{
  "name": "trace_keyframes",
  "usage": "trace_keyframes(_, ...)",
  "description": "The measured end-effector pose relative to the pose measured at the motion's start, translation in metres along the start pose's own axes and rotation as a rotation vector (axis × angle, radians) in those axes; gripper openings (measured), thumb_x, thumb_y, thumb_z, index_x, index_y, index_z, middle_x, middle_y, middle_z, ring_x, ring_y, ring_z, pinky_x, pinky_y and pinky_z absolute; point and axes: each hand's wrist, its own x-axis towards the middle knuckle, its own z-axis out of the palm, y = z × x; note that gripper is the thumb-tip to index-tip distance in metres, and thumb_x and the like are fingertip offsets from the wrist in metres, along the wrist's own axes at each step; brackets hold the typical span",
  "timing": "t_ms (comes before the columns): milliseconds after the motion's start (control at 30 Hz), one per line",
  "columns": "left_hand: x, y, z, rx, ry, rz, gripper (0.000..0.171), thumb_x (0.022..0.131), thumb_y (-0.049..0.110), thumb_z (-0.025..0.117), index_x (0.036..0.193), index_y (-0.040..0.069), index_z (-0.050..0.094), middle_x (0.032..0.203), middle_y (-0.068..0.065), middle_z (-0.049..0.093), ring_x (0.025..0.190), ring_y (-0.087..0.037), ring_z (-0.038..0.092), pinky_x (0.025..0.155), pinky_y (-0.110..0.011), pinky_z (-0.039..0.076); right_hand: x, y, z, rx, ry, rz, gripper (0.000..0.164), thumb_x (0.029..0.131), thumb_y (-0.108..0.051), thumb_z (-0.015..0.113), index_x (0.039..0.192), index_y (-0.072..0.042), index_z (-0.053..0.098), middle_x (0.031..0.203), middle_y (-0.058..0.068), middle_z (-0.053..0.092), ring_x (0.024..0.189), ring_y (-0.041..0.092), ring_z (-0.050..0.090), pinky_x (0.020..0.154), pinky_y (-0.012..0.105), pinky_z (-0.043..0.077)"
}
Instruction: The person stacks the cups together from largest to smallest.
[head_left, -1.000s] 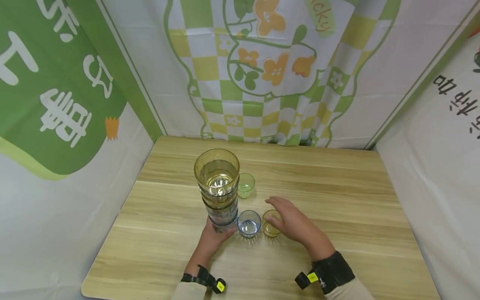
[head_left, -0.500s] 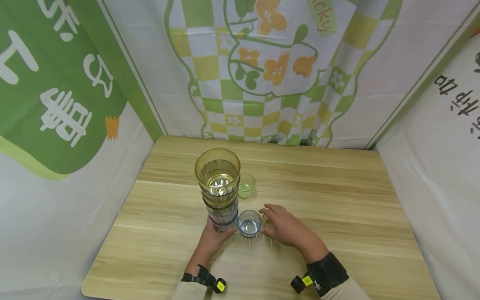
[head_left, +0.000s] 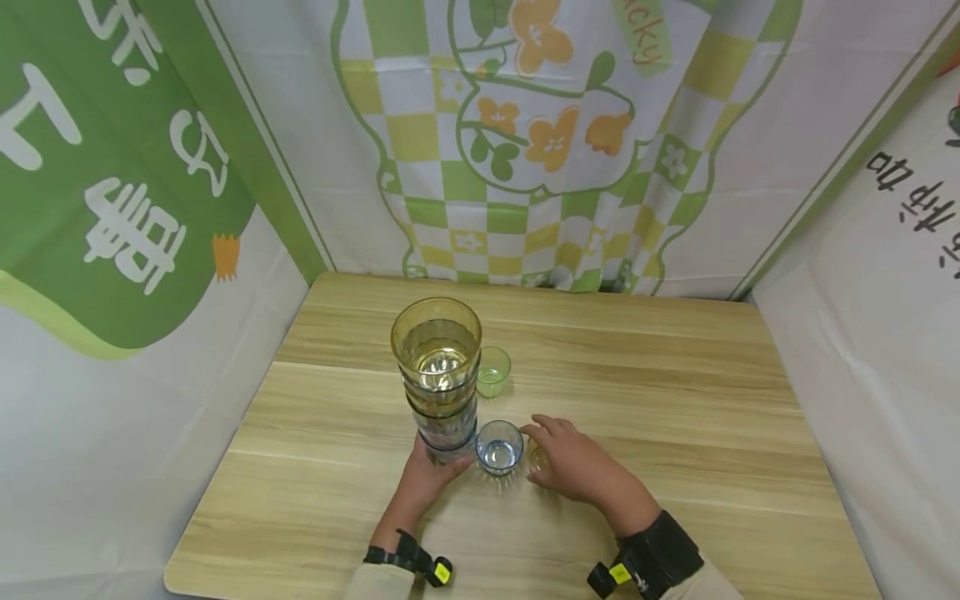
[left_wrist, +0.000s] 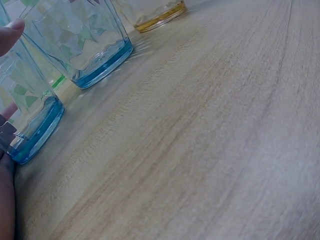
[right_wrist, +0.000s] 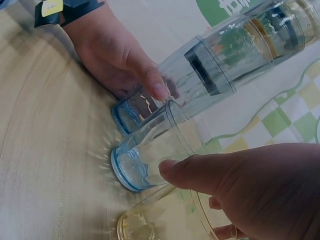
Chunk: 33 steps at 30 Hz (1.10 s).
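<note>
My left hand [head_left: 424,477] grips the lowest glass of a tall stack of glasses [head_left: 442,400], blue-tinted low down and amber at the top. Just right of it stands a single blue-based drinking glass [head_left: 499,450], upright on the table. My right hand [head_left: 579,468] curls round the upper part of a yellow drinking glass [right_wrist: 165,215], whose base is close over the wood. In the right wrist view its thumb lies along the near side and fingertips show beyond the rim. From the head, that hand hides most of the yellow glass.
A green glass [head_left: 492,372] stands behind the blue one, close to the stack's right side. The wooden table [head_left: 660,367] reaches back to a checked, flowered curtain [head_left: 540,233]. Printed fabric walls [head_left: 255,350] enclose both sides.
My right hand has come down and left from over the yellow glass to close round it, then shifted slightly right. The left hand and the stack stay almost still.
</note>
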Motion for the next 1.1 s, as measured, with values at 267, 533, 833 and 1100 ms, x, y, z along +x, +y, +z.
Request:
trace_keyframes(267,-0.001,0.002,0.000,0.007,-0.002,-0.005,0.098,0.078,0.032,0.089,0.154,0.017,0.028,0.153,-0.017,0.045,0.144,-0.040,0.038,0.120,-0.059,0.027,-0.010,0.000,-0.003,-0.042,0.001,-0.033,0.062,0.090,-0.032,0.077,0.145,-0.015,0.053,0.153,0.016,0.045,0.138,0.039,0.046,0.107,0.056,0.046)
trace_keyframes(533,-0.002,0.002,0.000,-0.019,-0.009,-0.003,0.097,0.079,0.028,0.089,0.154,0.019,0.028,0.153,-0.016,0.046,0.144,-0.039,0.039,0.119,-0.059,0.028,-0.018,-0.002,-0.008,-0.075,-0.014,-0.061,0.057,0.089,-0.028,0.078,0.141,-0.014,0.057,0.149,0.016,0.049,0.133,0.038,0.050,0.104,0.056,0.048)
trace_keyframes(833,-0.002,0.002,0.000,-0.014,-0.002,-0.008,0.097,0.079,0.030,0.088,0.154,0.018,0.028,0.153,-0.016,0.045,0.144,-0.039,0.039,0.119,-0.058,0.028,-0.024,-0.007,-0.016,-0.155,-0.039,-0.049,0.057,0.086,-0.026,0.082,0.137,-0.016,0.060,0.145,0.012,0.054,0.131,0.033,0.053,0.101,0.052,0.052)
trace_keyframes(1100,-0.001,0.000,0.000,-0.004,-0.001,-0.017,0.099,0.079,0.034,0.088,0.155,0.018,0.027,0.154,-0.017,0.044,0.145,-0.041,0.037,0.120,-0.060,0.026,-0.028,-0.010,-0.023,-0.194,-0.075,-0.054,0.055,0.086,-0.026,0.083,0.135,-0.014,0.062,0.142,0.012,0.057,0.128,0.033,0.055,0.101,0.051,0.052)
